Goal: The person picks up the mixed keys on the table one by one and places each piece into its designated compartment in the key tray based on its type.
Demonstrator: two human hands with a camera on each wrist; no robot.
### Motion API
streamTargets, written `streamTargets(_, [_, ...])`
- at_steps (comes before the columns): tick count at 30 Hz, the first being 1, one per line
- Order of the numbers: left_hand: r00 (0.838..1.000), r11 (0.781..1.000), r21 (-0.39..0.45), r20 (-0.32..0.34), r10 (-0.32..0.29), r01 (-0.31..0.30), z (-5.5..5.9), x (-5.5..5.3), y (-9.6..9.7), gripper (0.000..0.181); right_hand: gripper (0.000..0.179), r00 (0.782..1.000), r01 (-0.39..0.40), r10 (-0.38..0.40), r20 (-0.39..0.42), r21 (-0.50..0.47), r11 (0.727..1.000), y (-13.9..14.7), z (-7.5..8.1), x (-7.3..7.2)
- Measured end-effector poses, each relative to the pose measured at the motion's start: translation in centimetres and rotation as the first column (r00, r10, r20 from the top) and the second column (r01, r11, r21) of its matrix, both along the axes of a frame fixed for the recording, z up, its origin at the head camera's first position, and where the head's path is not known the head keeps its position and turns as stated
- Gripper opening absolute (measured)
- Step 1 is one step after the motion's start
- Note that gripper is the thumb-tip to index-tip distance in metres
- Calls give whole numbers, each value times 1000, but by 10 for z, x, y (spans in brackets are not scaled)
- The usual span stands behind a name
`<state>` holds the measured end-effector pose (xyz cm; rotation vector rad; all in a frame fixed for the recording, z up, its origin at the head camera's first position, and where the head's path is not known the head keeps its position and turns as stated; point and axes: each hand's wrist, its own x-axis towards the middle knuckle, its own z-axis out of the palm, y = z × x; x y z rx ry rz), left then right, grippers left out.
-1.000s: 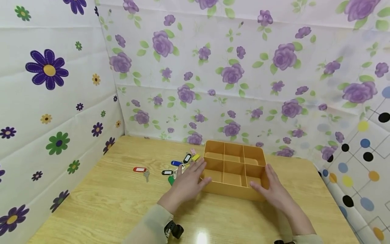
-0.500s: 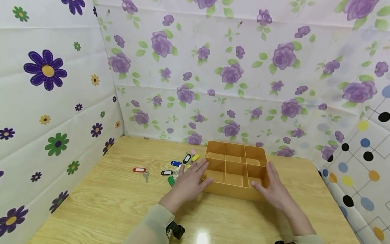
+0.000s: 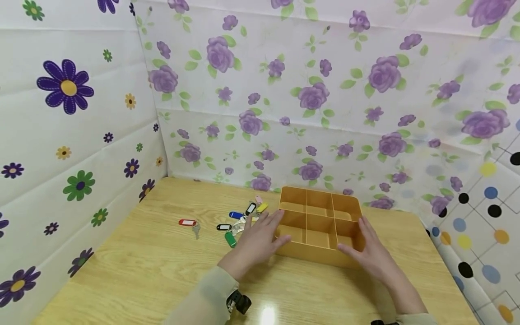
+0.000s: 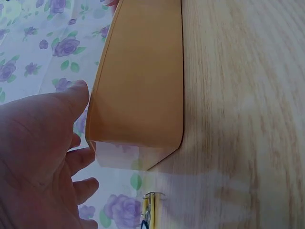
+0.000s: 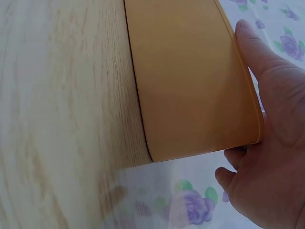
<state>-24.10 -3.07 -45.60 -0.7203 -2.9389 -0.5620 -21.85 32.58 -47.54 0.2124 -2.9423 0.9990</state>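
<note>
An orange organizer box (image 3: 317, 253) with several compartments sits on the table between my two hands. At its front left corner is my left hand (image 3: 260, 237), its thumb along the front rim and its fingers extended beside the left wall. On the opposite side my right hand (image 3: 374, 255) touches the front right corner, thumb at the front rim and fingers along the right wall. Just left of my left hand lies a cluster of keys with tags: a green tag (image 3: 230, 239), a blue tag (image 3: 236, 215), a yellow tag (image 3: 262, 207) and others. The left hand partly hides them.
Farther left, a key (image 3: 196, 230) with a red tag (image 3: 187, 222) lies apart from the cluster. A flowered cloth wall (image 3: 243, 153) stands close behind the box. More patterned cloth closes off the left and right sides of the wooden table (image 3: 154, 271).
The box has slid slightly to the right, away from the keys, with both hands moving along at its sides. The keys have stayed in place. The head view has shifted a little.
</note>
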Motion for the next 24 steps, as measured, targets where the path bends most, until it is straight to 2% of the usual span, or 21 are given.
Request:
streamTargets(3, [1000,1000,-13,-1,18,-18,3,-1,-2,84,120,1000,-5,5,-3,-11,1000,0,0,-2])
streamTargets(10, [999,999,-16,-18,32,-32,-2,-2,-18,85,121,1000,-11,11,-6,-18,1000,-1,1,-3])
streamTargets(18, [997,999,6,-57,46,-46,0,-1,-44,84,118,999,-37,37,-39,-10,999,2,-2,-1])
streamTargets(24, [994,995,-35,-68,90,-93,-1,-2,-68,89,119,997,-49,50,-55,19,999,7,-5,1])
